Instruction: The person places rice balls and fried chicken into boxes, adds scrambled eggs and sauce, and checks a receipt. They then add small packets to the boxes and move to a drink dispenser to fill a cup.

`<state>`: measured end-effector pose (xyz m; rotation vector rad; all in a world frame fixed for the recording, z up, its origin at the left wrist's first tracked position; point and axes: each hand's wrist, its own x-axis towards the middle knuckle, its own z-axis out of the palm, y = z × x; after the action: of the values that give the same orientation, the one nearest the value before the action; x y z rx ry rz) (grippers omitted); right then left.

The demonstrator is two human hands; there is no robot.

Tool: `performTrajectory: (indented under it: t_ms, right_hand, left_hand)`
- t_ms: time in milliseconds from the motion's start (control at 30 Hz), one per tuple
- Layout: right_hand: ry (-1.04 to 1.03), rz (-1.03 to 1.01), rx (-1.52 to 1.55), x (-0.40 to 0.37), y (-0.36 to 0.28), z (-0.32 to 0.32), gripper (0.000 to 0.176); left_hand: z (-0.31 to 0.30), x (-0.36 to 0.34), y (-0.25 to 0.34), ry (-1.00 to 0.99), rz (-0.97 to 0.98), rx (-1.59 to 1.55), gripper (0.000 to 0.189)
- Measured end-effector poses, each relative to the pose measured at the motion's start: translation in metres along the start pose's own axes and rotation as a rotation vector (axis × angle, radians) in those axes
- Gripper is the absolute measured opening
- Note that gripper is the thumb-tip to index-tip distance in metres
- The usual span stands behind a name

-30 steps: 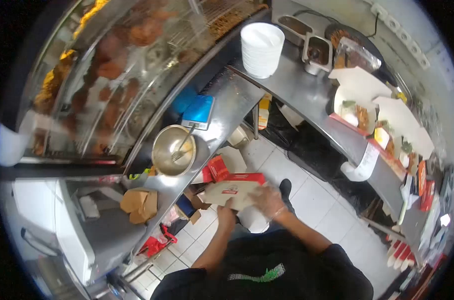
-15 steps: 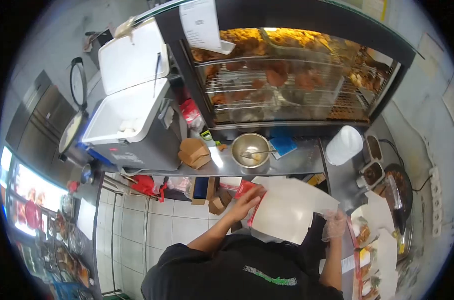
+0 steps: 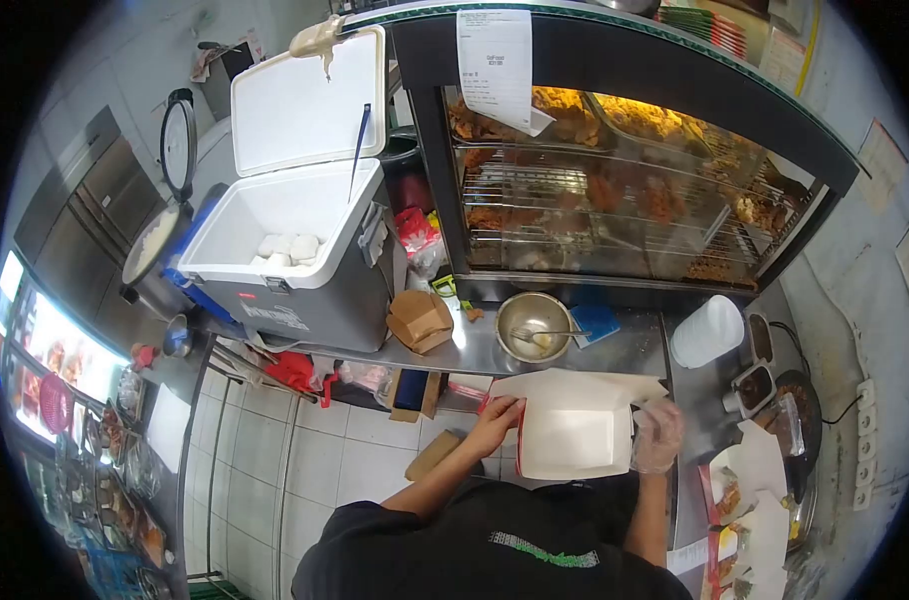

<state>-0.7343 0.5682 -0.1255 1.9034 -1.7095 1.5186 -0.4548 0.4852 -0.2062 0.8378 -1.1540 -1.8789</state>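
An open paper food box (image 3: 575, 440), white inside with red on its outer side, is held up in front of my body above the counter's near edge. Its walls stand up and its lid flap spreads away from me. My left hand (image 3: 498, 424), bare, is closed on the box's left wall. At the right wall, my right hand (image 3: 659, 436) wears a clear plastic glove and has its fingers closed on the box's edge. Nothing lies inside the box. Beyond it on the counter sits a metal bowl (image 3: 516, 318) with a fork (image 3: 555, 333) in it.
Filled food boxes (image 3: 765, 470) stand open at my right. A white cylindrical container (image 3: 710, 332) and small metal sauce tins (image 3: 750, 388) are behind them. Ahead is a glass display warmer (image 3: 615, 190). A cooler (image 3: 305, 305) holding white wrapped bundles stands left, near a brown carton (image 3: 420, 322).
The box's panels have gone from lying fairly flat to standing as walls around a base. Both hands remain on its sides. The head view has shifted, so the surroundings sit further right.
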Motion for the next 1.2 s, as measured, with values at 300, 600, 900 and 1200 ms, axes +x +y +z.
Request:
performTrajectory:
  t_ms: [300,600,900,1200]
  right_hand:
    - [-0.225,0.290,0.476,0.044,-0.013,0.011,0.021]
    - [-0.118,0.226,-0.469,-0.019,0.067,-0.023,0.020]
    - [0.406,0.514,0.449,-0.012,0.091,-0.085,0.034]
    - [0.408,0.479,0.538,-0.015,0.178,-0.115,0.031]
  left_hand:
    - [-0.030,0.045,0.042,-0.355,0.361,0.188,0.035]
    - [-0.005,0.076,-0.003,-0.344,0.174,0.609,0.023]
    - [0.117,0.172,-0.038,-0.612,-0.412,-0.301,0.041]
    - [0.175,0.226,-0.074,-0.547,-0.368,-0.204,0.048]
